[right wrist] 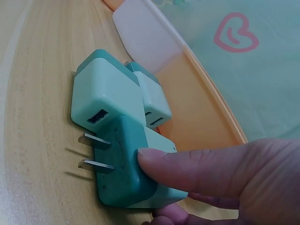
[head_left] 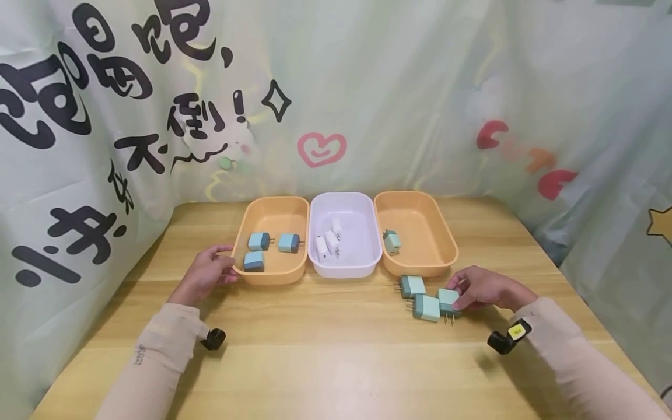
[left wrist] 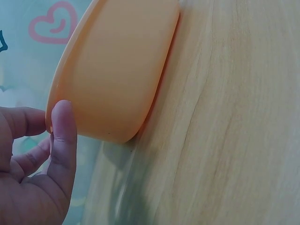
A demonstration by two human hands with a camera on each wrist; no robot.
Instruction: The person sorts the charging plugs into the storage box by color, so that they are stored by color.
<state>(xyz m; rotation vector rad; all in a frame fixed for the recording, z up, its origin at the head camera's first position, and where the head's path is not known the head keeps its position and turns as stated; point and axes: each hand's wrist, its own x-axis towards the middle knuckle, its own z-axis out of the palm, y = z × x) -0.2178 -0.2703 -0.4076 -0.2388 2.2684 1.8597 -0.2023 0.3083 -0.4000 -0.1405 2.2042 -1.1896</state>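
At the near left corner of the left orange tray (head_left: 278, 279), my left hand (head_left: 207, 273) pinches the rim between thumb and fingers; the left wrist view shows the thumb (left wrist: 64, 126) on the outer wall. My right hand (head_left: 482, 289) pinches a green USB charger (right wrist: 126, 164), thumb on its side, other fingers partly hidden behind it. Its two metal prongs point toward the near side. Against it sits a second green charger (right wrist: 103, 93), with a third charger (right wrist: 152, 101) behind, close to the right orange tray (head_left: 420, 269).
Three blue chargers, including one blue charger (head_left: 254, 262), lie in the left tray. A white tray (head_left: 346, 272) in the middle holds several white chargers (head_left: 332, 241). One green charger (head_left: 391, 242) is inside the right tray. Behind the wooden table (head_left: 325, 361) hangs a printed curtain (head_left: 399, 105).
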